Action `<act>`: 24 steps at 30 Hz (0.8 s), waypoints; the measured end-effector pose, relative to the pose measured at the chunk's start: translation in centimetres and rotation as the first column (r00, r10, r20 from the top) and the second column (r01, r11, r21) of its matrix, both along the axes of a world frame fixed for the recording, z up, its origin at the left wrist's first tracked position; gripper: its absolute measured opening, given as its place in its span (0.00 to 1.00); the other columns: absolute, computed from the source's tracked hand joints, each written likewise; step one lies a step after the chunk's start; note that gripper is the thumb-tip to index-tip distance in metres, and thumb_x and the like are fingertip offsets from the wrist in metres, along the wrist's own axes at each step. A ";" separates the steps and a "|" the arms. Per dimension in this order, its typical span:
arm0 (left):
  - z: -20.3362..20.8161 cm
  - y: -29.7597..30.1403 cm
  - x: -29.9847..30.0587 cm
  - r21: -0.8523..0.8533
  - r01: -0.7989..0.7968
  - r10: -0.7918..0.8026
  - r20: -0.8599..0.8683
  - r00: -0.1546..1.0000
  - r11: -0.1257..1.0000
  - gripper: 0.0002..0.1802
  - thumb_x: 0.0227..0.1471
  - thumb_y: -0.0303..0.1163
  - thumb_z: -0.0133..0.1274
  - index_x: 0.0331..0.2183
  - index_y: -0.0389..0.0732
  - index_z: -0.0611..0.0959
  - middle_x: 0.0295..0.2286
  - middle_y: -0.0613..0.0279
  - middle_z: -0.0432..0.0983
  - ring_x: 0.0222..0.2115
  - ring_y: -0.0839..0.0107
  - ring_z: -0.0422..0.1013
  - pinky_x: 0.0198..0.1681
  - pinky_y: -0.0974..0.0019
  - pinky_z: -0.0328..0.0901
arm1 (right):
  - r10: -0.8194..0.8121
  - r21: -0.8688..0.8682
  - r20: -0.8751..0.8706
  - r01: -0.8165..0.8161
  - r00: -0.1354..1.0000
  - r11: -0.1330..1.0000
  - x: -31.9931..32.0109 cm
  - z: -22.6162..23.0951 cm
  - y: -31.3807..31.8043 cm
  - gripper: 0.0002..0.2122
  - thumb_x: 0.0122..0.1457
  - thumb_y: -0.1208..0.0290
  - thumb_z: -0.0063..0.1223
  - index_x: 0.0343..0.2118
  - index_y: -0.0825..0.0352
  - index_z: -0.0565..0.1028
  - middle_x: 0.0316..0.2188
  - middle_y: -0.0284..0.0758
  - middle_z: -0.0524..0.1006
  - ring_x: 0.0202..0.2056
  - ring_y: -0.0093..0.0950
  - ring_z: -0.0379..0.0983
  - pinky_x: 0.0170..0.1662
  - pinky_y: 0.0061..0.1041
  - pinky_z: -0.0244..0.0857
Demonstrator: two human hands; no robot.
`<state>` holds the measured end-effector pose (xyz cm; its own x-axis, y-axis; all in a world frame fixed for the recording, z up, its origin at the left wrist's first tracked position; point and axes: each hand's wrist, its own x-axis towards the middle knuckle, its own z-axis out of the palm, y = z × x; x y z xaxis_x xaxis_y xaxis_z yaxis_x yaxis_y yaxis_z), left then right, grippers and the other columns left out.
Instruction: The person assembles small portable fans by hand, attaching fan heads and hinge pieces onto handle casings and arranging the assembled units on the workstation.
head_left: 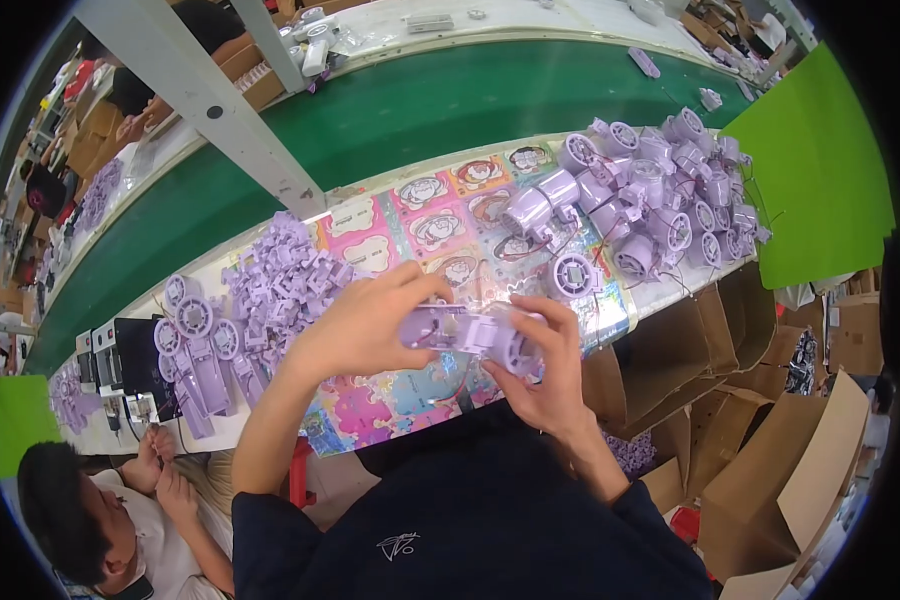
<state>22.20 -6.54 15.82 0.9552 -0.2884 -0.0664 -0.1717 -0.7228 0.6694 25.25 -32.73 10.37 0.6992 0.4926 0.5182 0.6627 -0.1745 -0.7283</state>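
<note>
Over the middle of the table, both hands grip a lilac plastic fan-like housing (478,335). My left hand (360,318) is closed round its left end, thumb below and fingers above. Round the wider, cylindrical right end, my right hand (550,372) has its fingers curled. A thin wire hangs below the piece. Just right of the hands, a single round housing (573,275) lies on the colourful printed mat (380,410). To the left of my left hand is a heap of small lilac brackets (285,265).
Many round lilac housings with wires (655,190) are piled at the right. Long-handled lilac parts (202,370) lie at the left, near a co-worker (70,520). A green conveyor belt (410,95) runs behind, past a metal post (210,105). Cardboard boxes (660,370) stand lower right.
</note>
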 end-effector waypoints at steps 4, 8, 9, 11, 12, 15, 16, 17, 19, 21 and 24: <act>-0.2 -0.3 -0.3 0.031 0.002 0.001 -0.098 0.995 1.000 0.34 0.40 0.40 0.71 0.51 0.44 0.80 0.41 0.52 0.80 0.43 0.47 0.76 0.47 0.50 0.70 | 0.131 -0.263 0.118 -0.096 0.984 0.960 1.0 0.9 0.4 0.32 0.46 0.80 0.65 0.59 0.61 0.76 0.55 0.46 0.72 0.52 0.45 0.74 0.49 0.37 0.75; -0.5 -0.7 -0.6 0.060 -0.004 0.005 -0.007 1.000 0.998 0.32 0.43 0.41 0.71 0.50 0.40 0.82 0.41 0.50 0.81 0.45 0.47 0.76 0.49 0.50 0.69 | 0.140 -0.337 0.163 -0.078 0.977 0.938 0.8 1.7 0.4 0.32 0.45 0.81 0.63 0.58 0.60 0.76 0.55 0.45 0.72 0.52 0.45 0.75 0.50 0.38 0.75; -0.4 -0.8 -0.6 0.055 -0.007 0.009 -0.025 1.000 0.998 0.31 0.44 0.41 0.71 0.49 0.39 0.83 0.41 0.49 0.81 0.45 0.47 0.76 0.49 0.51 0.69 | 0.124 -0.351 0.197 -0.049 0.973 0.935 0.8 1.8 0.3 0.32 0.45 0.81 0.62 0.58 0.60 0.76 0.55 0.45 0.72 0.52 0.45 0.75 0.50 0.38 0.75; -0.3 -0.8 -0.5 0.006 -0.045 0.045 -0.049 0.998 0.999 0.29 0.46 0.40 0.70 0.48 0.38 0.83 0.42 0.48 0.81 0.45 0.47 0.76 0.49 0.51 0.69 | 0.108 -0.363 0.232 -0.017 0.967 0.932 1.0 1.9 0.3 0.31 0.45 0.81 0.61 0.58 0.60 0.77 0.55 0.45 0.72 0.53 0.46 0.75 0.51 0.39 0.75; -0.3 -0.7 -0.5 -0.041 -0.084 0.081 -0.074 0.994 0.996 0.27 0.48 0.40 0.69 0.48 0.37 0.83 0.42 0.48 0.81 0.45 0.47 0.76 0.49 0.51 0.69 | 0.116 -0.343 0.239 -0.028 0.964 0.939 1.1 1.9 0.3 0.31 0.45 0.81 0.60 0.57 0.61 0.77 0.55 0.45 0.73 0.53 0.46 0.74 0.51 0.39 0.74; -0.6 -0.8 -0.7 -0.084 -0.079 0.075 -0.058 0.995 0.993 0.25 0.50 0.39 0.67 0.47 0.35 0.83 0.42 0.47 0.81 0.44 0.47 0.76 0.47 0.51 0.69 | 0.143 -0.314 0.269 -0.054 0.953 0.948 1.3 1.9 0.5 0.30 0.44 0.81 0.59 0.56 0.62 0.78 0.54 0.45 0.73 0.54 0.46 0.74 0.52 0.40 0.74; -0.5 -0.8 -0.7 -0.087 -0.080 0.075 -0.061 0.995 0.993 0.25 0.50 0.39 0.67 0.47 0.35 0.83 0.42 0.47 0.81 0.44 0.47 0.76 0.47 0.51 0.69 | 0.158 -0.304 0.293 -0.065 0.943 0.951 1.4 1.9 0.5 0.30 0.43 0.81 0.58 0.56 0.62 0.79 0.54 0.45 0.74 0.54 0.46 0.74 0.52 0.40 0.74; -0.3 -0.8 -0.6 -0.101 -0.062 0.051 -0.113 0.992 0.993 0.24 0.50 0.38 0.67 0.46 0.35 0.83 0.41 0.46 0.81 0.44 0.46 0.76 0.47 0.50 0.69 | 0.159 -0.306 0.290 -0.065 0.944 0.950 1.4 1.9 0.6 0.30 0.43 0.81 0.58 0.56 0.62 0.79 0.54 0.45 0.74 0.54 0.46 0.74 0.52 0.40 0.74; -0.4 -1.0 -0.7 -0.117 -0.048 0.028 -0.167 0.986 0.992 0.23 0.51 0.37 0.66 0.46 0.34 0.83 0.40 0.45 0.81 0.44 0.46 0.76 0.46 0.50 0.69 | 0.186 -0.294 0.282 -0.100 0.941 0.951 1.4 2.0 0.9 0.30 0.43 0.81 0.57 0.55 0.61 0.79 0.53 0.44 0.75 0.54 0.46 0.75 0.52 0.39 0.74; -0.7 -1.3 -1.0 -0.117 -0.008 0.004 -0.034 0.999 0.993 0.24 0.50 0.30 0.68 0.48 0.33 0.82 0.37 0.51 0.82 0.39 0.54 0.78 0.44 0.60 0.71 | 0.189 -0.301 0.278 -0.101 0.942 0.948 1.6 2.0 0.9 0.30 0.43 0.81 0.58 0.55 0.61 0.79 0.52 0.44 0.75 0.54 0.45 0.75 0.52 0.39 0.74; -3.0 -1.3 -1.8 -0.309 -0.146 0.126 -0.084 0.988 0.940 0.23 0.50 0.34 0.68 0.46 0.32 0.83 0.38 0.45 0.82 0.38 0.52 0.79 0.42 0.56 0.71 | 0.205 -0.319 0.282 -0.109 0.937 0.941 2.2 2.2 1.3 0.30 0.43 0.81 0.58 0.55 0.61 0.79 0.52 0.43 0.75 0.54 0.44 0.75 0.53 0.38 0.74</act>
